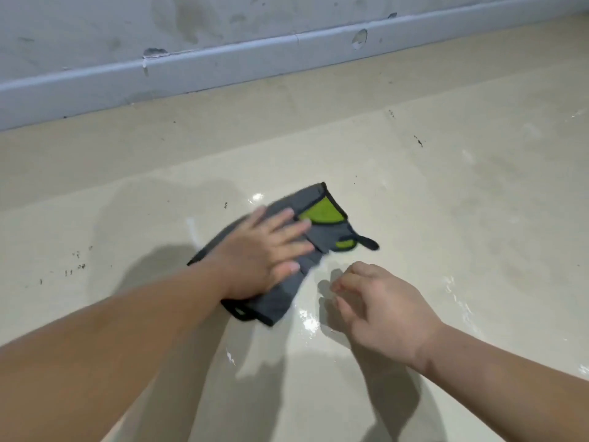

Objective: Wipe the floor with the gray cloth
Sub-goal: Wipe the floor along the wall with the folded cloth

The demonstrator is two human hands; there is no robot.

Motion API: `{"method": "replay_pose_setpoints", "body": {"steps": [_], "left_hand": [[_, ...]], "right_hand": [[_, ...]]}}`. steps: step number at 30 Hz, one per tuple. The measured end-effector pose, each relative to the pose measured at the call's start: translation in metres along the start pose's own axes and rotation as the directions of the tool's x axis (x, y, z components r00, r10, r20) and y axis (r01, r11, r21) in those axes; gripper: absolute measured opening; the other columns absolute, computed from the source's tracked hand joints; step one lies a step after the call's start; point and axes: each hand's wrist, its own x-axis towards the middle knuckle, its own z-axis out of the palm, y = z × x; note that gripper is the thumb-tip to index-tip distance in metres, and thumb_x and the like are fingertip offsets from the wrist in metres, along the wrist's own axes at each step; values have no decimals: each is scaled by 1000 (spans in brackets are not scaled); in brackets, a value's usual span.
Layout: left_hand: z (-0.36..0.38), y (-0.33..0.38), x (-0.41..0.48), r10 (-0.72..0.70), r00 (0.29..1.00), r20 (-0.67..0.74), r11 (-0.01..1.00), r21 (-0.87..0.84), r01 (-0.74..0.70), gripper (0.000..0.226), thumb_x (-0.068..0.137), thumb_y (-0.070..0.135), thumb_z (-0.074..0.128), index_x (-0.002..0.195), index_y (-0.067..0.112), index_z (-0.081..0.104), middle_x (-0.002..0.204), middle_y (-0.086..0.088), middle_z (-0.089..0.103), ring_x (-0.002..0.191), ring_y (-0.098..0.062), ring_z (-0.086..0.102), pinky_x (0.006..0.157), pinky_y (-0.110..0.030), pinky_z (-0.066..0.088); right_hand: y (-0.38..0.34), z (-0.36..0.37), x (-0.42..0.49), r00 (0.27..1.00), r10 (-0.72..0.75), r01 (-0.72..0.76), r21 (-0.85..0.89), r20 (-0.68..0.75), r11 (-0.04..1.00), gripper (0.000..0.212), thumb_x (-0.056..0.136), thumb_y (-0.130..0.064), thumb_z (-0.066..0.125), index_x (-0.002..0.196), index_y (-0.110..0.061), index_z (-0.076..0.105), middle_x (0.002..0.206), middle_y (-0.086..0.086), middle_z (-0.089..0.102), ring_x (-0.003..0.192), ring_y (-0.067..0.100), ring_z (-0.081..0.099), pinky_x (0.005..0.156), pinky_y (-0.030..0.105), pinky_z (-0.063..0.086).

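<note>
Left hand [264,250]: flat on the gray cloth [328,234], palm down, fingers straight and spread, pressing it to the floor [446,218].
Right hand [379,307]: just right of the cloth, fingers loosely curled, holding nothing; whether it touches the floor is unclear.
Gray cloth: rumpled on the pale floor, green patches showing, well apart from the baseboard [191,68].
Progress: wiping seems under way; the floor gleams wet around the cloth.
Left to do: dark specks [73,269] to the left look unwiped.
</note>
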Motion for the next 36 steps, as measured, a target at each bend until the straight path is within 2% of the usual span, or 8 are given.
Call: {"method": "replay_pose_setpoints", "body": {"steps": [5,11,18,21,24,26,32,36], "left_hand": [[-11,9,30,-706,696,131,678,-158,718,60,107,57,8,164,45,-4,176,5,-15,161,-30,-15,127,-59,-10],[4,77,1,-589,808,-3,802,-124,584,62,107,53,18,166,32,26,175,-9,17,160,-42,13,124,-68,11],[20,168,-57,-417,903,109,898,-105,427,89,84,56,43,163,23,21,175,-14,14,159,-48,10,122,-70,11],[-1,138,-56,-309,948,73,857,-412,311,67,94,48,33,158,31,42,174,9,18,162,-24,8,127,-56,12],[-30,99,-58,-450,891,-61,658,-697,285,52,95,36,42,137,23,69,158,8,51,151,-11,38,123,-36,31],[-31,76,-67,-488,855,-173,769,-548,328,48,87,21,49,130,10,69,150,-12,58,142,-30,50,118,-46,40],[-36,-19,-103,-820,471,325,504,19,864,84,100,68,20,166,18,6,174,-21,-8,160,-41,-12,124,-67,0],[-33,-53,-114,-809,444,385,476,-15,879,98,89,86,9,165,28,-12,174,-19,-14,160,-42,-12,123,-71,9]], "right_hand": [[-8,21,-24,990,-130,135,84,-60,987,32,94,-28,48,115,-28,72,115,-10,67,109,19,64,78,36,59],[-32,37,-63,955,-283,292,115,-83,950,32,85,-21,47,104,-21,73,96,-2,68,84,26,64,68,35,56],[-30,41,-59,993,-37,69,309,-109,949,59,89,-22,40,147,-25,51,154,-7,44,144,13,40,113,31,44],[-44,49,-47,996,12,24,411,-84,911,62,93,-22,39,155,-21,37,156,-5,41,142,15,42,113,36,44],[-56,69,-38,992,55,-3,408,-116,913,62,101,-20,42,161,-17,26,166,-1,29,153,19,29,120,39,35],[-63,83,-34,993,97,-69,345,-64,936,68,105,-39,40,165,-21,13,174,2,5,160,17,-1,128,40,15],[-84,94,17,964,192,-179,-85,185,980,85,95,-77,19,156,-41,-26,156,7,-51,143,26,-48,123,50,-20],[-81,71,95,960,171,-139,-154,220,978,90,88,-86,19,155,-46,-27,158,5,-48,145,26,-46,123,50,-20]]}}
